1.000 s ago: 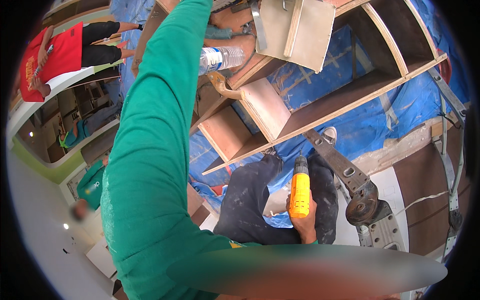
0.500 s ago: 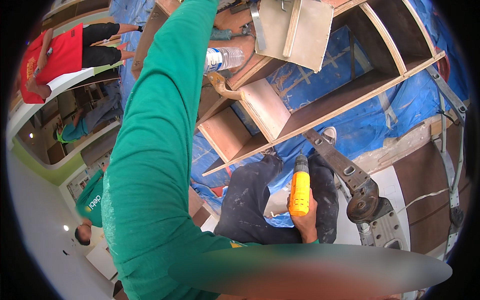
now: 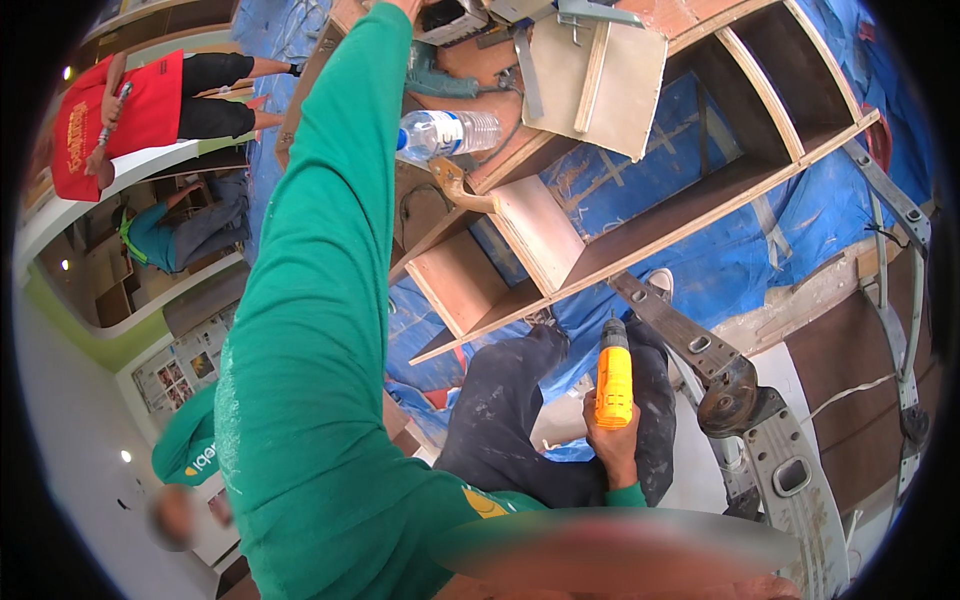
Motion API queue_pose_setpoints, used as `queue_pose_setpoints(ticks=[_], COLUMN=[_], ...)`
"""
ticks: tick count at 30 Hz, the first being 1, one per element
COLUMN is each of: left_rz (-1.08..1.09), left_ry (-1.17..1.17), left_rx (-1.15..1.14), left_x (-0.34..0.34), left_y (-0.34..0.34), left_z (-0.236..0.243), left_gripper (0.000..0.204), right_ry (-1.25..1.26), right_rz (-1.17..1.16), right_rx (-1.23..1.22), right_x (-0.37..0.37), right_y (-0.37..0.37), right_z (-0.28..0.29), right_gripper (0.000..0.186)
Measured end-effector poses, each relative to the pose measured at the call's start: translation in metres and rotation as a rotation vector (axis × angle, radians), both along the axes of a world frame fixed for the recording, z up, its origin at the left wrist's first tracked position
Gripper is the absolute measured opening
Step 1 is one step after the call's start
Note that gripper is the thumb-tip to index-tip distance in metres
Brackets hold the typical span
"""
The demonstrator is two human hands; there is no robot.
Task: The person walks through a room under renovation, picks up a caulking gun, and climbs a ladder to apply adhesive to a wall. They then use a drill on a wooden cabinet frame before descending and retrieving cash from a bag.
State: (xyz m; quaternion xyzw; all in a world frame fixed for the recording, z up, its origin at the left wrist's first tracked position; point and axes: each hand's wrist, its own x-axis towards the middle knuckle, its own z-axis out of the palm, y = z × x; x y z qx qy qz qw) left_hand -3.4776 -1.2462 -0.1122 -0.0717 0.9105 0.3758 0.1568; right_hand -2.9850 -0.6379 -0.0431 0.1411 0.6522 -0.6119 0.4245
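Observation:
My right hand is wrapped round the grip of a yellow and black cordless drill, held over my right thigh with its bit pointing away from me. My left arm, in a green sleeve, stretches far forward over the workbench. Only a sliver of my left hand shows at the top edge, beside a dark box; its fingers are cut off. A corded green power tool lies just below that hand. Close by, a clear water bottle rests on its side.
An open plywood shelf frame spans the middle, over blue sheeting. On it lie a pale board, a metal strip and a wooden-handled tool. A hinged metal ladder stands right. Several people are at left.
The view has shifted, so more of the far bench shows. My left wrist and the dark box have come into sight at the top. The drill stays in my right hand.

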Motion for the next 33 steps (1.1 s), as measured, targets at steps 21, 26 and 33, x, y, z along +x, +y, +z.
queue_pose_setpoints(ticks=[21, 26, 33], left_rz=[0.612, 0.753, 0.871], left_ry=[0.144, 0.228, 0.246], left_rx=[1.314, 1.599, 1.880], left_x=[0.029, 0.022, 0.031], left_y=[0.002, 0.018, 0.025], left_z=[-0.005, -0.009, 0.016], left_gripper=[0.016, 0.022, 0.019], right_ry=[-0.124, -0.115, -0.139], right_rz=[-0.038, -0.025, 0.094], right_rx=[0.002, 0.024, 0.052], right_x=[0.009, 0.010, 0.001], right_y=[-0.006, -0.001, 0.014], right_z=[0.035, 0.052, 0.074], right_gripper=[0.023, 0.023, 0.022])
